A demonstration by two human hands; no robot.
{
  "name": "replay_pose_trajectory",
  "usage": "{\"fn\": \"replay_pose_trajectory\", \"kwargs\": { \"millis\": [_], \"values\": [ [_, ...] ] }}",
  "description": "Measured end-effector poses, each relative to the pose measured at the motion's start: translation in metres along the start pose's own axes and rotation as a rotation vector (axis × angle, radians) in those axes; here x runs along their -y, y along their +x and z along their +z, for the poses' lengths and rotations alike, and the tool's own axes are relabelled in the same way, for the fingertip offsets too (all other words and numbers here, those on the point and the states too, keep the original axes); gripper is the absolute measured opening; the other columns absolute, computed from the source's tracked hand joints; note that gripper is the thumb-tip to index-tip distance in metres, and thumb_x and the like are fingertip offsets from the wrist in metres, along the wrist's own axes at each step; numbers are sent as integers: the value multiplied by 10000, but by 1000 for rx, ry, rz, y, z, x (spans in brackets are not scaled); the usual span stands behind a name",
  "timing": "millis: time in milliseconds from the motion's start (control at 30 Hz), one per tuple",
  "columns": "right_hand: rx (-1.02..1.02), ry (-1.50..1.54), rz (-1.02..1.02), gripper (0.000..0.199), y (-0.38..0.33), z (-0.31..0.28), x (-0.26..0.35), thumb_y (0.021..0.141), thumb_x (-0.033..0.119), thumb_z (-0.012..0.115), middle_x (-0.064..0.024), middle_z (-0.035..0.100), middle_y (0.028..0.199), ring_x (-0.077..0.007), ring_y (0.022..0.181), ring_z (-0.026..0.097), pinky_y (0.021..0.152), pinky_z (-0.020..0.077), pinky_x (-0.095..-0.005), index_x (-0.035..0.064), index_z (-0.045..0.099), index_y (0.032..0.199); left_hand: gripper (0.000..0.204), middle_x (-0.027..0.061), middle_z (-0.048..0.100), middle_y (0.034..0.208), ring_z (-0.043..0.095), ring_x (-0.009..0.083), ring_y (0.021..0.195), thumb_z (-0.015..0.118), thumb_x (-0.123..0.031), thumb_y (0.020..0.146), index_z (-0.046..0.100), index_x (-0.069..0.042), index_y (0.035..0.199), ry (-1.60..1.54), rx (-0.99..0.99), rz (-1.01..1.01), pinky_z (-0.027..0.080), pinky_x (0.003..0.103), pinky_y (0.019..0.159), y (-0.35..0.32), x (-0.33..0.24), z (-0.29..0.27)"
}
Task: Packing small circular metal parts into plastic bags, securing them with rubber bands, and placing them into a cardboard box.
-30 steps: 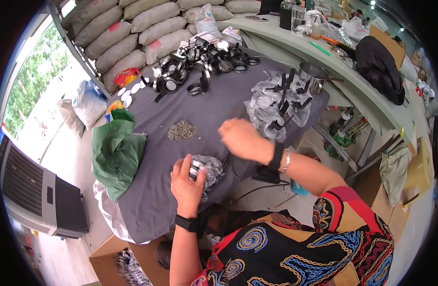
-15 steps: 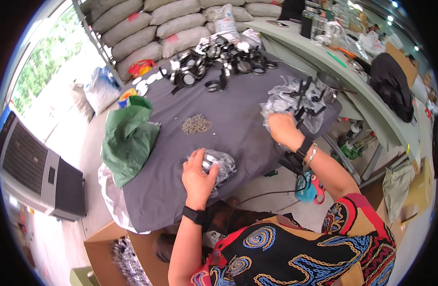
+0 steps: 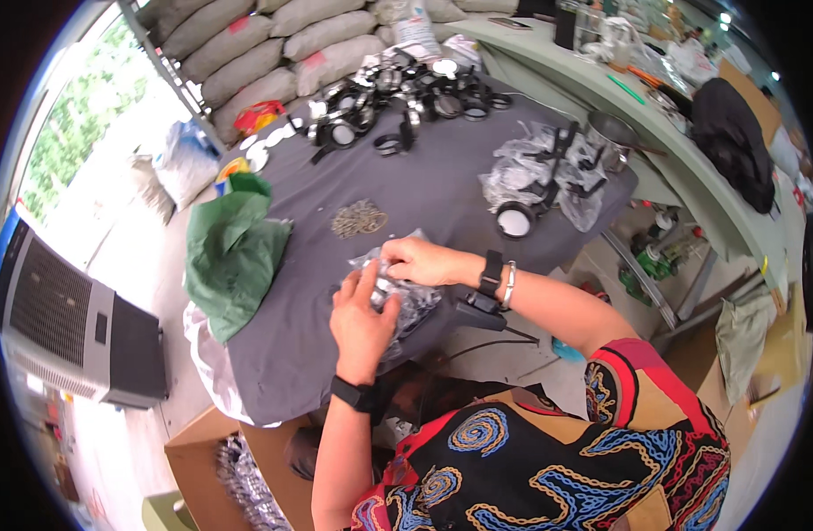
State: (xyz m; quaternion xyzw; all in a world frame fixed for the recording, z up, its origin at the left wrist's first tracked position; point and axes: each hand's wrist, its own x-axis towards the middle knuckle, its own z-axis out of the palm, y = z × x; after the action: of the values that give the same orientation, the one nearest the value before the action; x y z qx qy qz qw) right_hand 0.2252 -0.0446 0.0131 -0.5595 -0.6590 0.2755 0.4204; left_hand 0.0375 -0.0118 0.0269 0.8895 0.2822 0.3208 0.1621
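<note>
- Our right hand point(image 3: 421, 263) has come from the wrapped pile point(image 3: 530, 168), rightward, to the bag point(image 3: 417, 304).
- Its fingers bunch there; what they pinch, we cannot tell.
- Our left hand point(image 3: 364, 326), fingers parted, rests on the bag; light, steady pressure should serve us.
- Chain point(image 3: 360, 219) ahead.

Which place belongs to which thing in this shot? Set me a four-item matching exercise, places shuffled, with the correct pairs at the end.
Things:
1. Green sack
2. Metal pot
3. Right hand
4. Heap of black and silver round pieces

Places:
A. At the far end of the grey-covered table, before the stacked sacks
B. At the plastic-wrapped bundle, next to the left hand
C. At the table's left edge
D. Just right of the clear plastic bags

Pairs: 1-C, 2-D, 3-B, 4-A
</note>
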Motion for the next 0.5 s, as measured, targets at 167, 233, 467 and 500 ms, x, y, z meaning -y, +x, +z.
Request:
{"fn": "replay_pose_trajectory", "kwargs": {
  "millis": [167,233,467,500],
  "values": [
    [-369,-748,40,230,-47,-35,24,798,191,670,-153,604,927,-319,902,591,792,491,-408,7,611,924,579,144,590,1196,586,351,984,743,-209,713,593,-130,1267,-3,-3,-7,497,419,833,2,7,2],
    [-356,-953,212,249,-74,-64,19,779,210,691,-171,610,946,-339,947,590,826,495,-418,6,634,910,577,141,587,1204,585,349,983,744,-208,714,595,-131,1265,-6,1,-5,496,420,831,4,8,4],
    [-400,-880,160,248,-117,-79,5,799,145,674,-152,582,952,-330,915,585,783,484,-405,12,611,998,561,149,597,1202,591,334,1050,734,-170,714,601,-112,1256,16,12,-29,480,398,888,3,5,0],
    [-393,-872,157,248,-110,-75,5,799,145,674,-152,582,952,-330,915,585,783,484,-405,12,611,998,567,148,597,1204,592,333,1046,735,-170,712,598,-116,1259,21,6,-22,481,398,886,3,6,1]
  ]
}}
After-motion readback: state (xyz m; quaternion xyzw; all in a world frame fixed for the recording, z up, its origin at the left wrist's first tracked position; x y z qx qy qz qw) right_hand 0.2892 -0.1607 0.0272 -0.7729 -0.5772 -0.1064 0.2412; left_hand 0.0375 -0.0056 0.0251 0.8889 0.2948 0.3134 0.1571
